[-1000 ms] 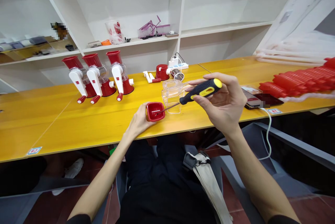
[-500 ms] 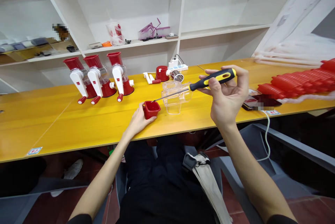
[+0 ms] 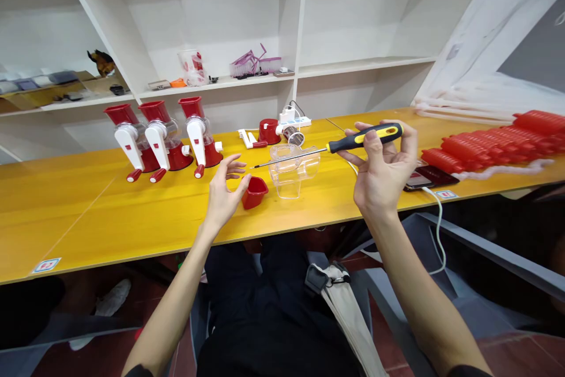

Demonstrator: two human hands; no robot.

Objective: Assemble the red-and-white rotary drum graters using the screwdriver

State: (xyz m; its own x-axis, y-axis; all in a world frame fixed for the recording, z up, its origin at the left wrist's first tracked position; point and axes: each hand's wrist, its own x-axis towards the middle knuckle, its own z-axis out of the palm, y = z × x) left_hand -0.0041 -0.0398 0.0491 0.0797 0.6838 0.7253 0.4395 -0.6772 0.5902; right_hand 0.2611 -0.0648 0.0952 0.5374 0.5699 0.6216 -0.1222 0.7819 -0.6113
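Observation:
My right hand (image 3: 384, 165) grips a screwdriver (image 3: 362, 138) by its black and yellow handle. The long thin shaft points left across the table, its tip above a small red square cup (image 3: 255, 193). Beside that cup, my left hand (image 3: 226, 192) is raised with its fingers apart, holding nothing; its thumb is close to the cup's rim. A clear plastic grater housing (image 3: 289, 171) stands just right of the cup, partly behind the screwdriver shaft. Farther back lie a red suction base (image 3: 269, 131), a white crank handle (image 3: 251, 139) and a metal grater drum (image 3: 293, 135).
Three assembled red and white rotary graters (image 3: 200, 133) stand at the back left. On the right are a phone (image 3: 430, 178) with a white cable and a row of red plastic parts (image 3: 498, 142). A power strip (image 3: 300, 121) lies near the shelf.
My left hand has let go of the red cup and lifted up and left, its fingers opening. The screwdriver tip has come up out of the cup, still in my right hand.

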